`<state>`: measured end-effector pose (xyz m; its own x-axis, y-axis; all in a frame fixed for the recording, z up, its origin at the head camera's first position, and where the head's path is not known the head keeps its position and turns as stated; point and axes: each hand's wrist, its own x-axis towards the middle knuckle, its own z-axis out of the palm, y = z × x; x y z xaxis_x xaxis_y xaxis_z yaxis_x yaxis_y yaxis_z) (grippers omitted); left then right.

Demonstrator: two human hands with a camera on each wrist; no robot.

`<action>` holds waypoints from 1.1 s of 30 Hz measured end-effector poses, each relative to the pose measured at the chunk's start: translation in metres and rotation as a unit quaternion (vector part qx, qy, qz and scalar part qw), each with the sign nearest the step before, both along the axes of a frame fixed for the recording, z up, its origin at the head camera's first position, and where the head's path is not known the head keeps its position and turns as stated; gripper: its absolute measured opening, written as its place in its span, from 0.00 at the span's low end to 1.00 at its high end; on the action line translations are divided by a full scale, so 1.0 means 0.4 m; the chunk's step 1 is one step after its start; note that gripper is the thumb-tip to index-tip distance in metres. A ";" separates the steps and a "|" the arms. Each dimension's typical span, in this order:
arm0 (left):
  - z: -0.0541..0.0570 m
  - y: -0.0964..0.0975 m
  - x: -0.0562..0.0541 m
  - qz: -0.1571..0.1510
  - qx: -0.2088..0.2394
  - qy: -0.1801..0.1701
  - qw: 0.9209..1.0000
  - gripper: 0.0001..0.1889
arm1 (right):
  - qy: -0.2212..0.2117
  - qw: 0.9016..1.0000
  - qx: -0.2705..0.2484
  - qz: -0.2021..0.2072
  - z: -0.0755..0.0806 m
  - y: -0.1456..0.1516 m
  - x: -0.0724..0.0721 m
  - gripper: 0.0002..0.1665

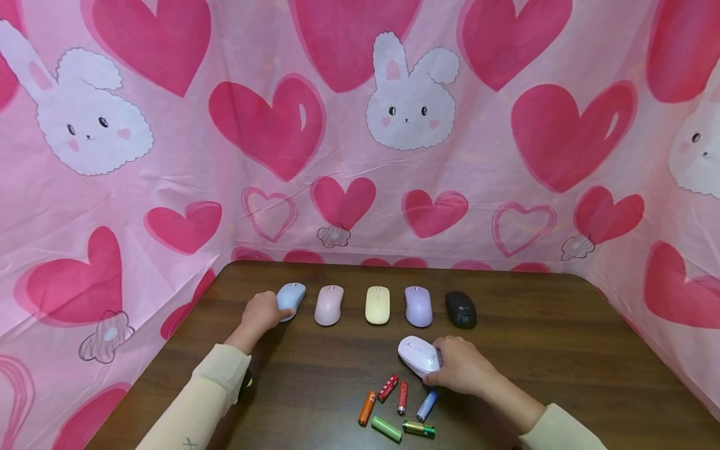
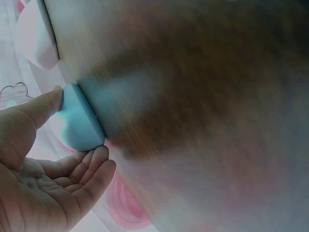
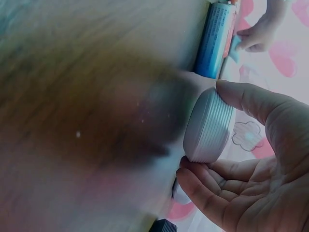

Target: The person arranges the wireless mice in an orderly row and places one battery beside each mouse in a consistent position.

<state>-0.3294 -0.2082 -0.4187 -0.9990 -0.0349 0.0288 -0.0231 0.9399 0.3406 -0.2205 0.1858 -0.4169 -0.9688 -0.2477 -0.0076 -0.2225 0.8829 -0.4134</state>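
Note:
At the left end of a row of computer mice, my left hand (image 1: 261, 315) pinches a light blue mouse (image 1: 290, 297) by its sides. The left wrist view shows the thumb on one side of the blue mouse (image 2: 79, 121) and fingers at the other; its base is on or very near the tabletop. In front of the row, my right hand (image 1: 464, 365) holds a white mouse (image 1: 419, 355) between thumb and fingers. Its ridged side (image 3: 217, 128) faces the right wrist camera. Several batteries lie nearest that hand, among them a blue battery (image 1: 427, 405).
Along the row stand a pink mouse (image 1: 329, 305), a yellow mouse (image 1: 377, 305), a purple mouse (image 1: 419, 306) and a black mouse (image 1: 460, 309). An orange battery (image 1: 367, 409), red battery (image 1: 402, 398) and green battery (image 1: 386, 429) lie on the brown table (image 1: 534, 350). Heart-printed cloth (image 1: 349, 150) hangs behind.

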 end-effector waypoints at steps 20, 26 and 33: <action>-0.001 -0.004 0.000 -0.004 -0.007 0.009 1.000 0.29 | 0.028 0.999 -0.015 -0.030 0.023 0.050 -0.017 0.31; -0.002 -0.004 -0.001 -0.004 -0.007 0.007 1.000 0.29 | 0.028 0.999 -0.014 -0.042 0.028 0.072 -0.022 0.33; 0.003 -0.001 0.002 -0.005 -0.007 0.001 1.000 0.29 | 0.026 0.998 -0.011 -0.059 0.036 0.109 -0.033 0.35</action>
